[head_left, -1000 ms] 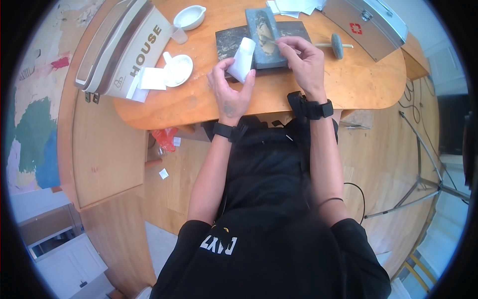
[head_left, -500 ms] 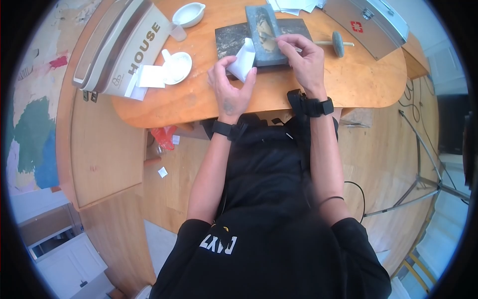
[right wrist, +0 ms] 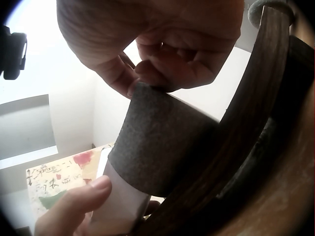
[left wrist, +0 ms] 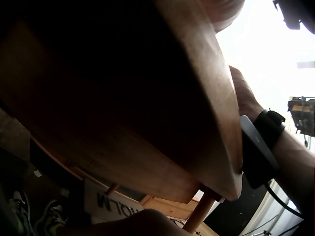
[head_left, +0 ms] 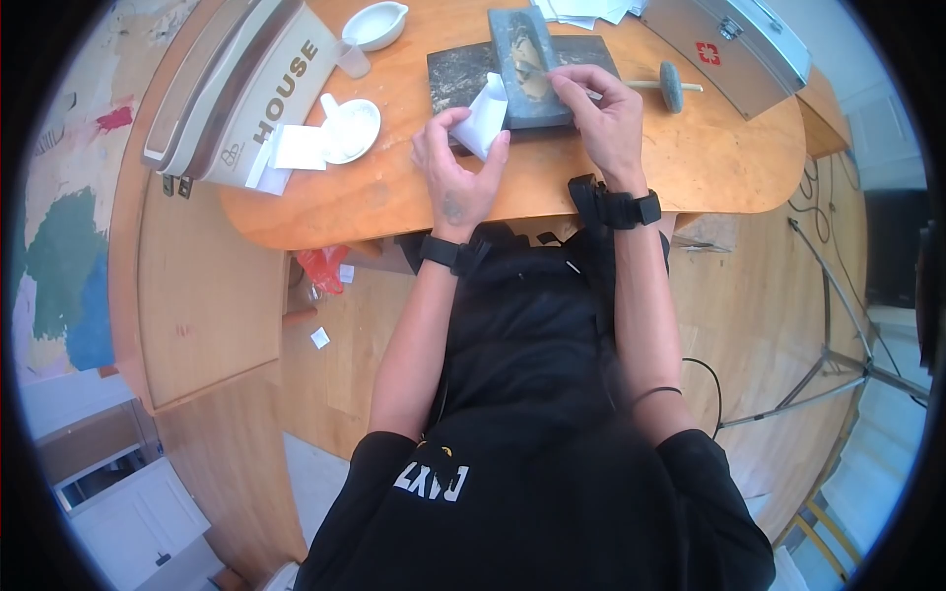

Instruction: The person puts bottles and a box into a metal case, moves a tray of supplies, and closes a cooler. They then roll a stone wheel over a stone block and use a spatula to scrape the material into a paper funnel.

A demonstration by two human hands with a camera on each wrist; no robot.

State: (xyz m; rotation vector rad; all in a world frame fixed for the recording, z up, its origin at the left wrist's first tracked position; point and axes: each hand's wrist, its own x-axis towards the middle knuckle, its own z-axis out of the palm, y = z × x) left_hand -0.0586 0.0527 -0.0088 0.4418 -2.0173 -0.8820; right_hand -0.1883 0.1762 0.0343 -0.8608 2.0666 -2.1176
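Observation:
My left hand [head_left: 458, 177] grips a folded white paper packet [head_left: 481, 123] between thumb and fingers, its top end at the near left side of a grey stone trough [head_left: 507, 59]. Tan powder [head_left: 532, 59] lies inside the trough. At the trough's right rim, my right hand [head_left: 601, 113] pinches a thin tool, mostly hidden by the fingers. In the right wrist view, the bent fingertips of the right hand [right wrist: 157, 44] are right at the trough's end [right wrist: 152, 137], with the packet [right wrist: 120, 204] and left thumb [right wrist: 86, 196] below it.
A dark board [head_left: 458, 79] lies under the trough. To the right are a stone grinding wheel [head_left: 671, 89] on a stick and a metal case [head_left: 734, 54]. A HOUSE box [head_left: 256, 108], white dish [head_left: 360, 123], paper square [head_left: 299, 148], plastic cup [head_left: 353, 64] and white bowl [head_left: 374, 28] stand left.
Both hands keep nearly the same place and hold. The thin tool's tip, visible over the powder earlier, has shifted slightly at the trough's right side.

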